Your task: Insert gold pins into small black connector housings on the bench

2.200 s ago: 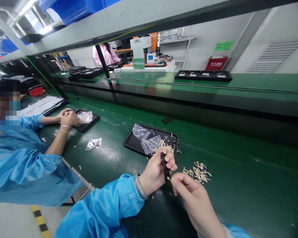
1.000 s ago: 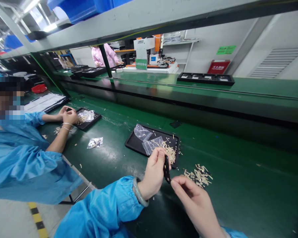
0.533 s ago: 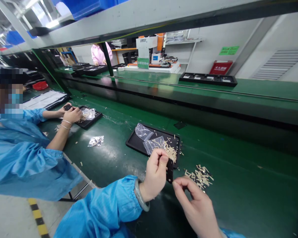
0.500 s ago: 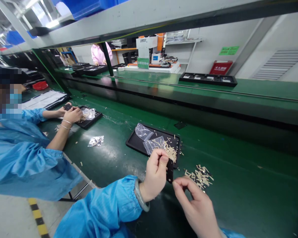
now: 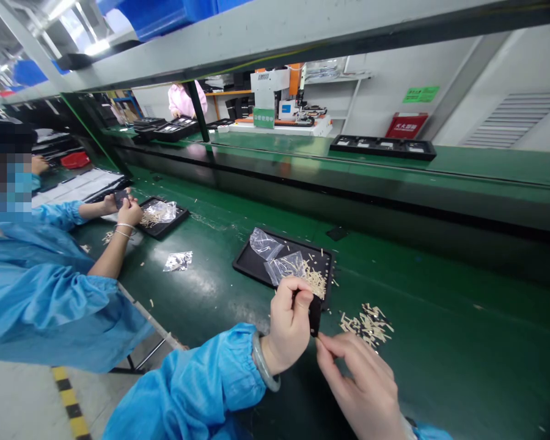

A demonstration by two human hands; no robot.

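Note:
My left hand (image 5: 286,327), a bangle at its wrist, is closed on a small flat black piece (image 5: 316,315), held upright over the bench. Fingers and thumb cover the upper part of that piece. At its lower edge, the thumb and forefinger of my right hand (image 5: 362,382) are pinched together; whatever lies between them is too small to name. Just behind my left hand is a black tray (image 5: 252,263) with clear plastic bags (image 5: 286,266) and a heap of short beige strips (image 5: 317,281). A loose pile of similar strips (image 5: 369,325) lies on the bench beyond my right hand.
To the left, a co-worker in a blue smock (image 5: 41,287) handles a dark piece beside another black tray (image 5: 165,229). A small clear bag (image 5: 178,261) lies on the green bench (image 5: 462,360). A raised ledge carries a compartmented black tray (image 5: 382,148). Overhead runs a shelf beam (image 5: 302,30).
My right fingertips have shifted slightly down and left along the black piece's lower edge. My left hand has barely moved. The co-worker's hands have moved a little left, away from their tray.

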